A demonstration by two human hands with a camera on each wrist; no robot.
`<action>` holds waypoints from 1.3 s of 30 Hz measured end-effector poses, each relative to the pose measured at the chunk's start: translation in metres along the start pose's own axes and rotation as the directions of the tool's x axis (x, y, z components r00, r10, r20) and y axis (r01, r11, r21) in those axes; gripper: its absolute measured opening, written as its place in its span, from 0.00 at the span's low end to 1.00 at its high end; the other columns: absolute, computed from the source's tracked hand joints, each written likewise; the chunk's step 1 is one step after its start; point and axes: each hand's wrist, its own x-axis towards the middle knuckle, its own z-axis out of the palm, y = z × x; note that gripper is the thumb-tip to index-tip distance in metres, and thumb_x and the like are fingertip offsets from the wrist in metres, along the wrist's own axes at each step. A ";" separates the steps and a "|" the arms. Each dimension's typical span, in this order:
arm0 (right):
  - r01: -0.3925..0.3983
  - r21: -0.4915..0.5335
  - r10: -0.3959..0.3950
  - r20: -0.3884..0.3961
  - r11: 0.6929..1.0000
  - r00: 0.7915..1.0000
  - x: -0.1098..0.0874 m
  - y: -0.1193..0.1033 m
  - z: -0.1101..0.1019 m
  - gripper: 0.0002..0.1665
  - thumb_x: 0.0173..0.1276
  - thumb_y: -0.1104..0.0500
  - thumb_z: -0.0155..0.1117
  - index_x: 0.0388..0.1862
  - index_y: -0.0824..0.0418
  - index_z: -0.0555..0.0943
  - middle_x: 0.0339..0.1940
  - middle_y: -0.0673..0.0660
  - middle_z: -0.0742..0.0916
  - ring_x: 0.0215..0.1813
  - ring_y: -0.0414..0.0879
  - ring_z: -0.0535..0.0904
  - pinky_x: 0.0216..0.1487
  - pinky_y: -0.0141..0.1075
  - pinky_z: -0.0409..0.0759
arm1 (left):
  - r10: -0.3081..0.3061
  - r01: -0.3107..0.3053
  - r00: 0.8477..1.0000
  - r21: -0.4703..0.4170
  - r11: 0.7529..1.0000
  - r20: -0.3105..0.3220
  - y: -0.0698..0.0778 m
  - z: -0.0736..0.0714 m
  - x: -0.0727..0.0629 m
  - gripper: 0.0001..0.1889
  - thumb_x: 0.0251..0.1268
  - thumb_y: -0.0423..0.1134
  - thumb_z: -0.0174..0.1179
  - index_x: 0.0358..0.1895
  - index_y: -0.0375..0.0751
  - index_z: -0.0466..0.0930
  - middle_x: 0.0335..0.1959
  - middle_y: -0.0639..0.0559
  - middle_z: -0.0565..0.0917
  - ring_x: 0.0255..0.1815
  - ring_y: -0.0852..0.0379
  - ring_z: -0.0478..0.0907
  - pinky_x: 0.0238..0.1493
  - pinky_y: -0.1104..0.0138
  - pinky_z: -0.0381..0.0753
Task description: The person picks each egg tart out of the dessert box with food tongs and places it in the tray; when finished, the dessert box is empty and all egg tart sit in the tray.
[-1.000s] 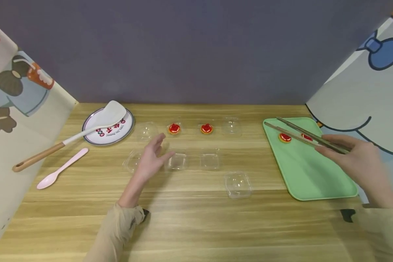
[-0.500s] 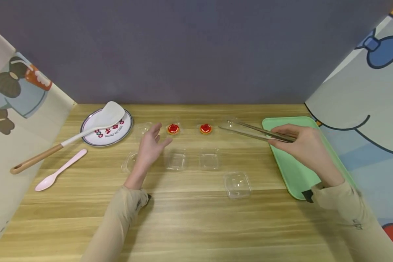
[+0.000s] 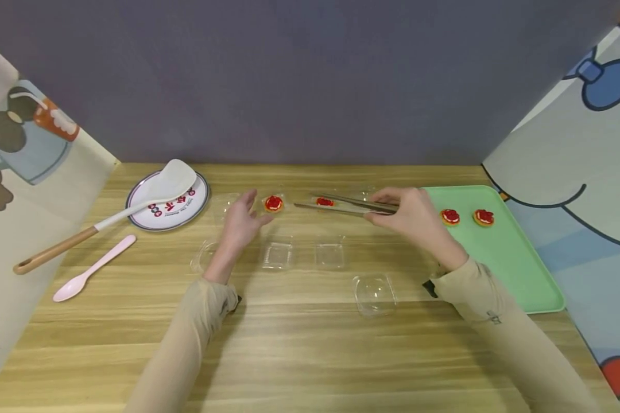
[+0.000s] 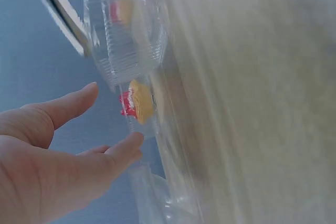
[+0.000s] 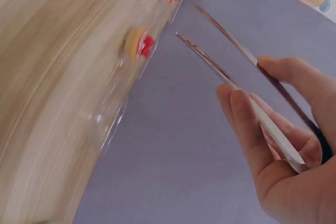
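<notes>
My right hand holds metal tongs between thumb and fingers. Their two arms stand apart with nothing between the tips. In the head view the tongs overlap a small red-topped tart in a clear plastic box. A second tart sits in another clear box to the left. Beside that box is my left hand, thumb and fingers spread and holding nothing. The left wrist view shows its fingertips right at the box with the tart. Two more tarts lie on the green tray.
Clear plastic boxes stand in rows mid-table, with another clear box nearer the front. At left, a white ladle-like turner with a wooden handle lies across a patterned plate. A pink spoon lies before it.
My right hand has carried the tongs leftward from over the green tray to the tart boxes, uncovering the tray's two tarts. The left hand has shifted only slightly.
</notes>
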 end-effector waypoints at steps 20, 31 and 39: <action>0.078 -0.019 -0.076 0.081 0.997 0.994 0.043 -0.032 0.048 0.17 0.65 0.60 0.80 0.51 0.66 0.90 0.45 0.61 0.93 0.20 0.41 0.69 0.25 0.34 0.70 | -0.100 0.094 0.992 0.073 0.993 0.075 0.000 -0.001 0.019 0.49 0.65 0.24 0.71 0.85 0.32 0.51 0.86 0.36 0.57 0.85 0.38 0.55 0.74 0.50 0.78; 0.105 -0.045 -0.099 0.126 0.993 0.987 0.051 -0.034 0.057 0.18 0.65 0.62 0.79 0.51 0.69 0.89 0.45 0.65 0.93 0.16 0.36 0.58 0.18 0.28 0.56 | -0.080 0.070 0.993 0.101 0.992 0.092 -0.001 0.000 0.026 0.51 0.62 0.23 0.73 0.85 0.32 0.51 0.84 0.36 0.61 0.83 0.36 0.58 0.85 0.50 0.59; 0.122 -0.061 -0.114 0.120 0.991 0.986 0.052 -0.033 0.059 0.17 0.64 0.62 0.81 0.50 0.69 0.89 0.43 0.64 0.93 0.18 0.37 0.62 0.20 0.29 0.61 | -0.074 0.061 0.991 0.118 0.991 0.109 -0.001 0.001 0.025 0.50 0.60 0.22 0.73 0.84 0.32 0.54 0.84 0.36 0.61 0.83 0.36 0.60 0.82 0.50 0.66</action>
